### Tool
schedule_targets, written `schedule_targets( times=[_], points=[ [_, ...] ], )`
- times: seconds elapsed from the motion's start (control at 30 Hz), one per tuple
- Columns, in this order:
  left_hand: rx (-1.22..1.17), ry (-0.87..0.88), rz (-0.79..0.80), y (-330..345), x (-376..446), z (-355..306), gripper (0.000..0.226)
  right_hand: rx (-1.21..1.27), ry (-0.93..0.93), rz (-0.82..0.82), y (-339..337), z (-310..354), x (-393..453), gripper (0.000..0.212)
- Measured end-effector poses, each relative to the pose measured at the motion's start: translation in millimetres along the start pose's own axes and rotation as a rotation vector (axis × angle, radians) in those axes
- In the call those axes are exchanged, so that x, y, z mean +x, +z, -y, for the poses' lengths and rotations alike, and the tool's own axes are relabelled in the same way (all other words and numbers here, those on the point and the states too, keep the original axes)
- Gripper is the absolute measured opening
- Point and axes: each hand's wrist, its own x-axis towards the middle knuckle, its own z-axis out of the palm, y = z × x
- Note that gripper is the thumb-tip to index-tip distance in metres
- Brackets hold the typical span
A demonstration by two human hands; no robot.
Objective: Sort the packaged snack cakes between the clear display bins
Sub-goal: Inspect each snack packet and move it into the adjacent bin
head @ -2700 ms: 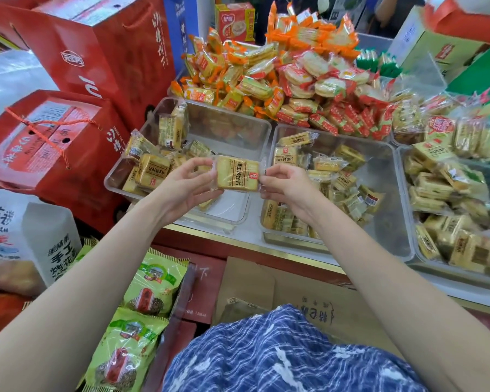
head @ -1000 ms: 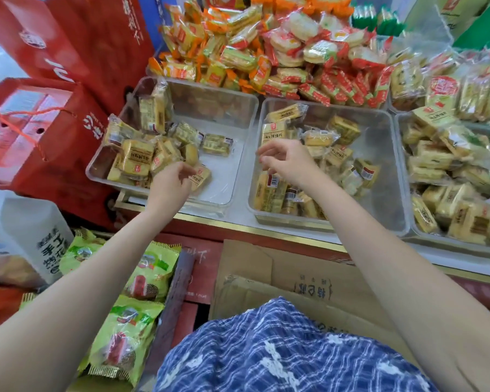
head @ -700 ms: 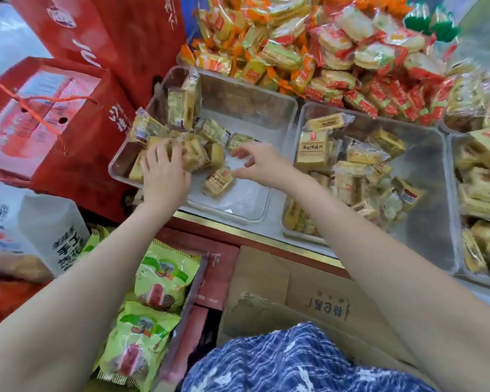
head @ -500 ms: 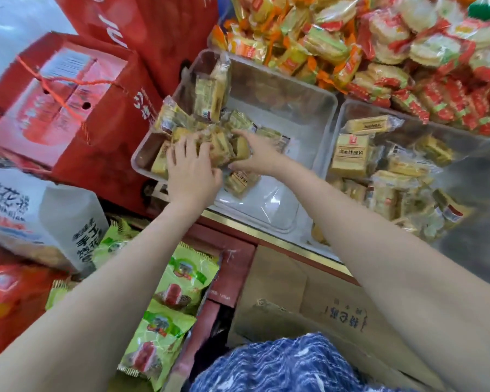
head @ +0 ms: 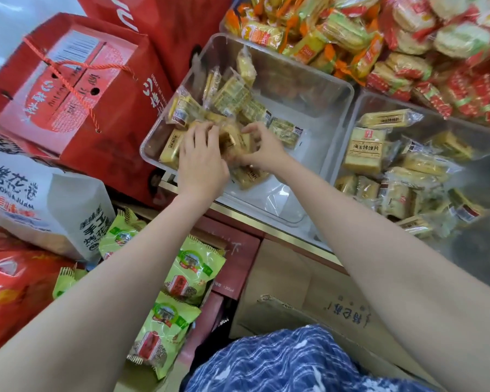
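Left hand (head: 201,162): your fingers lie spread over the cakes (head: 232,142).
Right hand (head: 262,149): fingers curl, pinching them, nearer the next bin (head: 351,131).

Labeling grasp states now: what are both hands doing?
Left hand: fingers straight, pressing the snack cakes.
Right hand: fingers curled, gripping a snack cake.
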Motion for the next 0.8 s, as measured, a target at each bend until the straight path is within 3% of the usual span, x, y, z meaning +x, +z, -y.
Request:
schedule_targets(
  times=[0.1, 0.23, 0.3, 0.4, 0.53, 0.67, 0.8],
  points=[
    [0.026, -0.034, 0.098, -1.7, 2.3, -0.9, 0.050, -0.067, -0.010, -0.060, -27.7, -6.7, -20.5, 0.042],
    [-0.039, -0.018, 0.130, -7.3, 2.5, -1.2, 0.049, -0.114, -0.081, -0.121, -62.6, -1.5, -56.8, 0.038],
    [-0.285, 0.011, 0.134, -14.8, 0.5, -8.3, 0.049, -0.054, -0.113, -0.169, -75.9, 3.0, -75.8, 0.039],
    [-0.788, 0.031, 0.339, -28.9, -9.8, -34.3, 0.045, 0.082, -0.123, -0.212, -86.5, 6.0, -102.2, 0.042],
    [-1.318, -0.186, 0.552, -39.4, -25.6, -58.7, 0.024, 0.326, -0.024, -0.137, -95.2, -4.5, -128.4, 0.036],
    [-1.435, -0.242, 0.631, -42.2, -35.9, -59.6, 0.018, 0.448, 0.037, -0.111, -103.7, -22.1, -148.0, 0.040],
    [-1.388, -0.262, 0.605, -44.6, -41.0, -64.8, 0.014, 0.579, 0.043, -0.113, -105.3, -28.8, -156.1, 0.030]
  ],
)
